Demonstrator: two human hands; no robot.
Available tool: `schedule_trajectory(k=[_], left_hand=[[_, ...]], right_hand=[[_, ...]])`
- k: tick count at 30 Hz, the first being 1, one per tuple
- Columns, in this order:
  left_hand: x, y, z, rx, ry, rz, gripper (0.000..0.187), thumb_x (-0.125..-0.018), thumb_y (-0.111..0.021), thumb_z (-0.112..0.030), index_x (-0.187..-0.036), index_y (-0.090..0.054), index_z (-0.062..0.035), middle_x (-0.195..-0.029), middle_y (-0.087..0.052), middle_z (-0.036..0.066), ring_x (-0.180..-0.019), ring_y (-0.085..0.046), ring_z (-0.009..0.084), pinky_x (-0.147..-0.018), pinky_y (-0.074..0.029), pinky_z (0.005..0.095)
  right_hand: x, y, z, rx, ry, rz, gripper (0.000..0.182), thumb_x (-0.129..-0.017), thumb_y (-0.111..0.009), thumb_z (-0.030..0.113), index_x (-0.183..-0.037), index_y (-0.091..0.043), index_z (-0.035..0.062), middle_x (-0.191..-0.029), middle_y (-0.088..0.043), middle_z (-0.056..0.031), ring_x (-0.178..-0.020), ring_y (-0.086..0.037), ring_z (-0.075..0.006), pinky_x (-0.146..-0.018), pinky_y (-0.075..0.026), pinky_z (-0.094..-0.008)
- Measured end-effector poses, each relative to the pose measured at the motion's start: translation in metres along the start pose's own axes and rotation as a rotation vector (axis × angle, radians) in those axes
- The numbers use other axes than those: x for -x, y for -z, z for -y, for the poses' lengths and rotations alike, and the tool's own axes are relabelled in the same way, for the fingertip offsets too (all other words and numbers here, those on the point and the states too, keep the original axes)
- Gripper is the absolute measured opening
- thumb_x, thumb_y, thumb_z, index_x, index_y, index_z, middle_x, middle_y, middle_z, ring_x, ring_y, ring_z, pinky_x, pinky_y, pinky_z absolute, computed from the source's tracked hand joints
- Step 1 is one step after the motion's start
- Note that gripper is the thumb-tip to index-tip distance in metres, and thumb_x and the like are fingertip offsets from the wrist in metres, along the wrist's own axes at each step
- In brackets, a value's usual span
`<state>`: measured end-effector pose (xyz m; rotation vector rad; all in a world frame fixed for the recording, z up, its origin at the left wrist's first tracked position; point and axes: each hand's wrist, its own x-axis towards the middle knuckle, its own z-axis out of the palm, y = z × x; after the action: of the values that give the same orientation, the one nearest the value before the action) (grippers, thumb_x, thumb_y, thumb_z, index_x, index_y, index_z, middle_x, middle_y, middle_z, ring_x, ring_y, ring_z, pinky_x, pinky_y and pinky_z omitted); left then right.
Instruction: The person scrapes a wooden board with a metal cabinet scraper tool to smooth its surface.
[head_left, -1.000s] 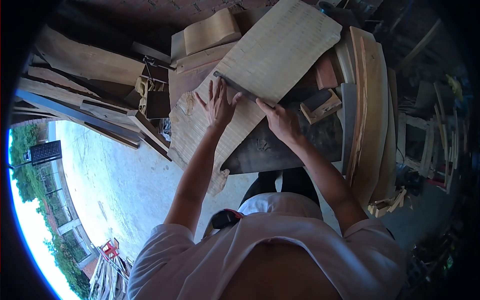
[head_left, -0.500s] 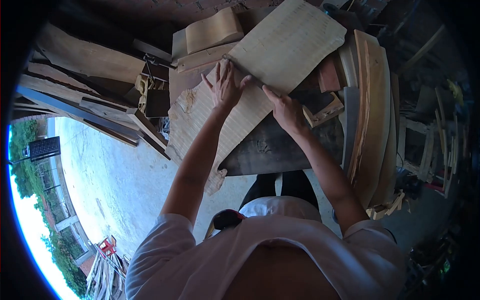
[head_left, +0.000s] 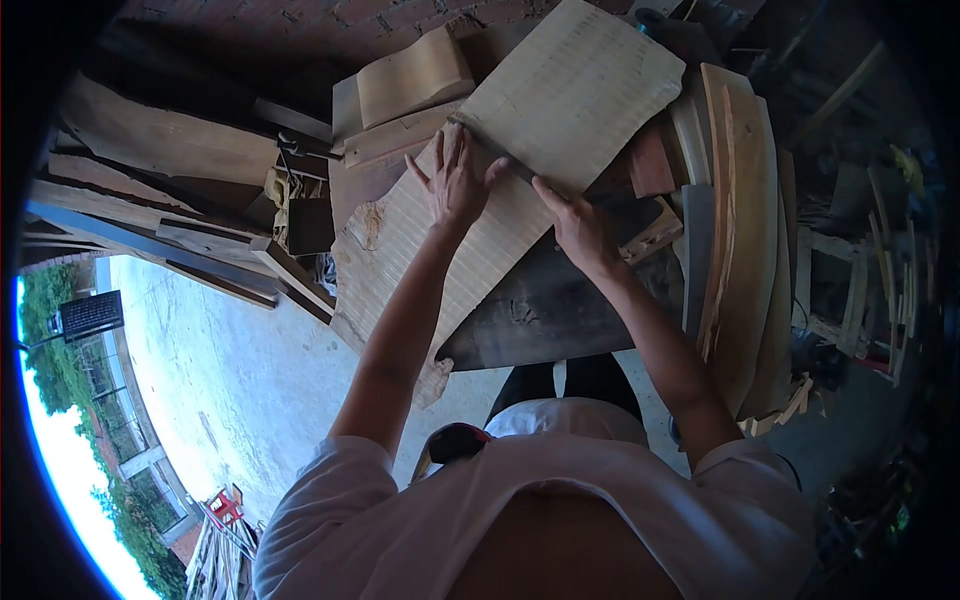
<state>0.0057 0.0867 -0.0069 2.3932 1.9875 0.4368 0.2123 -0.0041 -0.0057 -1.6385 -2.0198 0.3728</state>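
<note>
A long pale wooden board (head_left: 420, 255) with ridged stripes lies diagonally over the bench. Crossing it is a narrow dark flat bar (head_left: 515, 166), whose exact kind I cannot make out. My left hand (head_left: 458, 190) lies on the board with its fingers spread, fingertips close to the bar's far end. My right hand (head_left: 585, 235) is closed around the bar's near end, index finger stretched along it. The part inside that palm is hidden. Just right of the right hand sits a light wood piece (head_left: 655, 232), partly covered by the hand.
Under the board is a dark slab (head_left: 545, 315). Curved planks (head_left: 745, 240) stand along the right side. A curved wooden block (head_left: 415, 78) rests at the back left. Stacked boards (head_left: 165, 125) fill the left, above a concrete floor (head_left: 225, 370).
Both hands and the dark bar have shifted slightly to the right against the board. The whole view has also moved a little. The grips look the same.
</note>
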Motion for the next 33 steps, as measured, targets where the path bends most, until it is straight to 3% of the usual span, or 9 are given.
schedule_trajectory(k=[5,9,13,19,21,24,29,31,33], left_hand=[[0.011,0.020,-0.001,-0.053,-0.045,0.068,0.083,-0.094,-0.048,-0.069,-0.154,-0.041,-0.0116,-0.161,-0.037,0.003,-0.153,-0.023,0.0265,-0.119,0.007,0.0653],[0.074,0.022,-0.010,-0.034,-0.019,0.109,0.088,-0.092,-0.052,-0.069,-0.158,-0.033,-0.0150,-0.164,-0.033,0.002,-0.154,-0.020,0.0267,-0.119,0.008,0.0647],[0.023,0.003,-0.021,-0.029,-0.036,0.042,0.086,-0.092,-0.051,-0.069,-0.156,-0.037,-0.0138,-0.163,-0.035,0.001,-0.153,-0.023,0.0266,-0.118,0.006,0.0671],[-0.029,0.014,-0.031,-0.050,-0.064,0.100,0.083,-0.093,-0.047,-0.070,-0.154,-0.040,-0.0139,-0.162,-0.037,0.002,-0.153,-0.023,0.0265,-0.118,0.005,0.0671],[0.012,0.017,-0.023,-0.058,-0.097,0.106,0.085,-0.093,-0.047,-0.071,-0.156,-0.037,-0.0155,-0.163,-0.034,0.000,-0.153,-0.022,0.0265,-0.119,0.005,0.0668],[0.054,0.018,-0.028,-0.050,-0.096,0.095,0.092,-0.087,-0.053,-0.073,-0.156,-0.037,-0.0146,-0.163,-0.034,-0.001,-0.153,-0.025,0.0273,-0.118,0.002,0.0682],[-0.024,-0.004,-0.038,-0.034,-0.144,-0.027,0.086,-0.091,-0.049,-0.071,-0.153,-0.042,-0.0115,-0.159,-0.040,0.002,-0.152,-0.026,0.0264,-0.118,0.001,0.0686],[-0.066,-0.006,-0.048,-0.051,-0.109,0.001,0.085,-0.092,-0.045,-0.072,-0.151,-0.044,-0.0109,-0.157,-0.043,0.002,-0.152,-0.025,0.0258,-0.118,0.002,0.0690],[-0.061,-0.001,-0.048,-0.049,-0.132,-0.004,0.085,-0.092,-0.044,-0.073,-0.151,-0.045,-0.0109,-0.157,-0.044,0.002,-0.152,-0.024,0.0255,-0.118,0.002,0.0691]], right_hand=[[0.007,0.017,0.012,0.013,-0.018,0.077,0.055,-0.090,-0.064,0.006,-0.143,-0.055,0.0198,-0.090,-0.068,-0.0205,-0.072,-0.070,-0.0387,-0.062,-0.058,-0.0455],[0.060,0.032,0.017,0.065,0.012,0.150,0.061,-0.090,-0.065,0.005,-0.146,-0.054,0.0257,-0.078,-0.062,-0.0177,-0.065,-0.068,-0.0342,-0.059,-0.056,-0.0455],[0.024,0.029,-0.015,0.158,-0.010,0.169,0.057,-0.091,-0.064,0.009,-0.144,-0.055,0.0265,-0.079,-0.063,-0.0148,-0.065,-0.069,-0.0308,-0.061,-0.058,-0.0405],[-0.009,0.021,-0.025,-0.060,0.092,-0.163,0.057,-0.091,-0.062,0.006,-0.145,-0.055,0.0238,-0.082,-0.062,-0.0188,-0.066,-0.068,-0.0342,-0.058,-0.057,-0.0413],[0.024,0.037,-0.005,0.077,-0.083,0.178,0.062,-0.091,-0.062,0.005,-0.148,-0.051,0.0254,-0.081,-0.063,-0.0191,-0.069,-0.067,-0.0392,-0.059,-0.056,-0.0486],[0.059,0.036,-0.003,0.144,0.039,0.059,0.064,-0.090,-0.062,0.005,-0.149,-0.050,0.0272,-0.079,-0.062,-0.0180,-0.065,-0.067,-0.0378,-0.057,-0.056,-0.0477],[-0.008,0.045,-0.039,0.232,-0.053,0.220,0.061,-0.089,-0.062,0.004,-0.146,-0.053,0.0248,-0.083,-0.064,-0.0181,-0.067,-0.068,-0.0366,-0.059,-0.057,-0.0448],[-0.036,0.031,-0.062,0.139,0.071,-0.107,0.059,-0.090,-0.062,0.004,-0.145,-0.055,0.0226,-0.086,-0.066,-0.0180,-0.066,-0.068,-0.0354,-0.059,-0.057,-0.0430],[-0.028,0.029,-0.061,0.137,0.068,-0.100,0.059,-0.090,-0.062,0.003,-0.145,-0.054,0.0222,-0.086,-0.067,-0.0176,-0.065,-0.068,-0.0350,-0.059,-0.057,-0.0422]])
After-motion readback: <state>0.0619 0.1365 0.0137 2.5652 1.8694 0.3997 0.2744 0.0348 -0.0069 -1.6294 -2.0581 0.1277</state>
